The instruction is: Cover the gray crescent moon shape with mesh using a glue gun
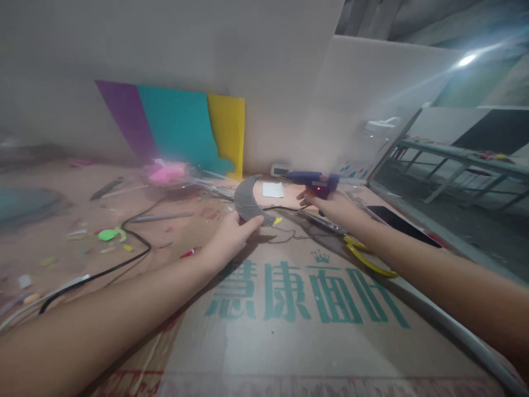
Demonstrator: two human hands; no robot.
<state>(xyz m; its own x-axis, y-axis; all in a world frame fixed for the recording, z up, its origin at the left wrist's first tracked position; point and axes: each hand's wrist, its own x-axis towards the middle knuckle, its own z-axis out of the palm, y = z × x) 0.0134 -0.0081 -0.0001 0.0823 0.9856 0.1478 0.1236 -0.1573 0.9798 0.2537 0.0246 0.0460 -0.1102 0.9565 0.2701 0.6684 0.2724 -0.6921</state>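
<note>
My left hand (pixel 237 227) pinches the lower part of a grey crescent moon cut-out (pixel 248 199), its thumb on the near face. A small yellow piece (pixel 278 220) shows at the crescent's lower tip. In my right hand (pixel 316 202) is a blue glue gun (pixel 309 179) with a small red light lit on its body. Its nozzle points left, toward the crescent but apart from it. A white square pad (pixel 273 190) lies between the crescent and the gun. Below my right forearm are scissors with yellow handles (pixel 367 259), partly hidden by the arm.
Purple, teal and yellow sheets (pixel 177 121) lean against the back wall. Scraps, a green piece (pixel 108 235) and a black cable (pixel 132 256) lie at left. A pink bundle (pixel 167 172) sits behind them. At right are a dark phone-like slab (pixel 400 225) and the table's edge.
</note>
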